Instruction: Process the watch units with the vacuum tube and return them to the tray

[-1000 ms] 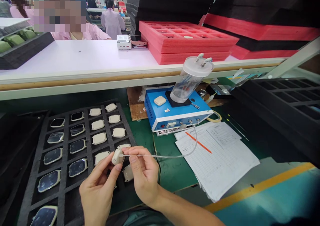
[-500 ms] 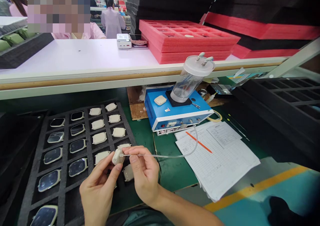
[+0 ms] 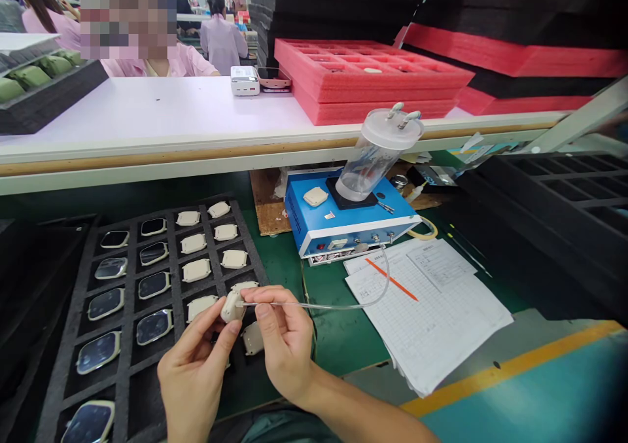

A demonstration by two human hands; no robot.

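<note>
Between its thumb and fingers, my left hand (image 3: 196, 358) grips a cream smartwatch case (image 3: 231, 307), tilted on its side. My right hand (image 3: 287, 338) pinches the end of a thin clear tube (image 3: 333, 307) against the case's edge; the exact contact point is too small to make out. The tube curves back to the front of a blue machine (image 3: 307, 219), which carries a clear cylinder (image 3: 366, 161) and another cream case (image 3: 315, 197). Under and beside my hands lies a black foam tray (image 3: 131, 354) with dark-screened watches (image 3: 104, 303) on its left and cream cases (image 3: 196, 270) on its right.
Printed sheets (image 3: 426, 325) with an orange strip (image 3: 392, 279) lie right of the tube. A white shelf (image 3: 196, 112) crosses behind, bearing red foam trays (image 3: 373, 96) and a white power bank (image 3: 244, 81). Black trays (image 3: 549, 233) stand at right. A person in pink sits opposite.
Both hands keep their hold on the watch case and tube, almost unmoved. The view has shifted very slightly, and the person opposite has moved a little to the right.
</note>
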